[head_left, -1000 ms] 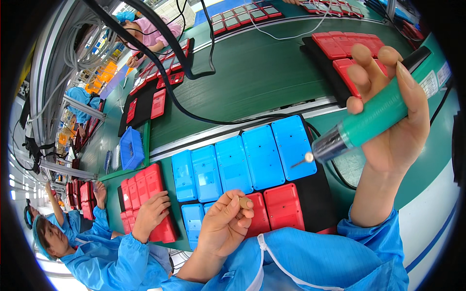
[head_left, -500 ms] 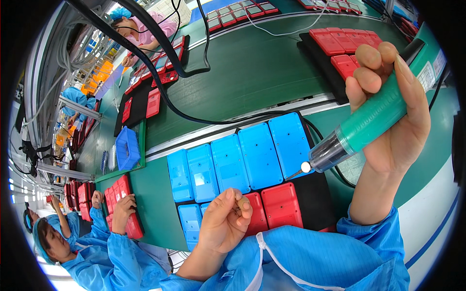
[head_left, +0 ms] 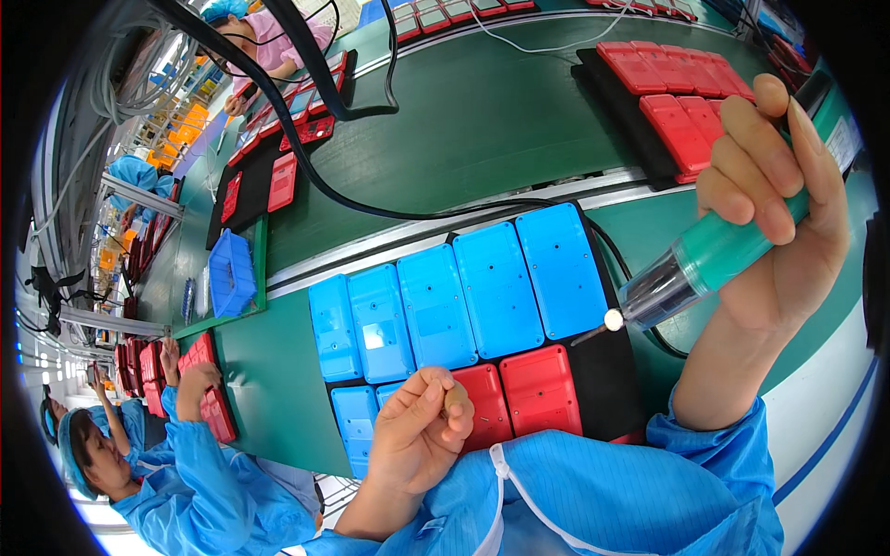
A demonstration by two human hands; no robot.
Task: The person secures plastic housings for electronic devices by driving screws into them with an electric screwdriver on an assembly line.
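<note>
Off to the right, my right hand (head_left: 779, 269) is wrapped round a green electric screwdriver (head_left: 718, 255). Its thin bit points down and left, above the black mat (head_left: 607, 389) and clear of the cases. My left hand (head_left: 417, 435) has its thumb and fingertips pinched together over the near row; whatever they hold is too small or hidden to make out. Blue plastic cases (head_left: 436, 310) with small holes lie side by side in the far row on the mat. Red cases (head_left: 540, 391) and more blue cases (head_left: 355, 422) form the near row, partly covered by my left hand.
Beyond a metal rail, a green conveyor (head_left: 445, 148) carries a mat of red cases (head_left: 672, 69). A black cable (head_left: 417, 215) loops across the rail. A blue bin (head_left: 231, 275) stands at the left. One co-worker (head_left: 102, 454) sits at the left, another person (head_left: 278, 46) across the line.
My right hand and the screwdriver have shifted right and slightly down, so the bit is farther from the blue cases. My left hand moved slightly left. The co-worker's hands at left moved away from me.
</note>
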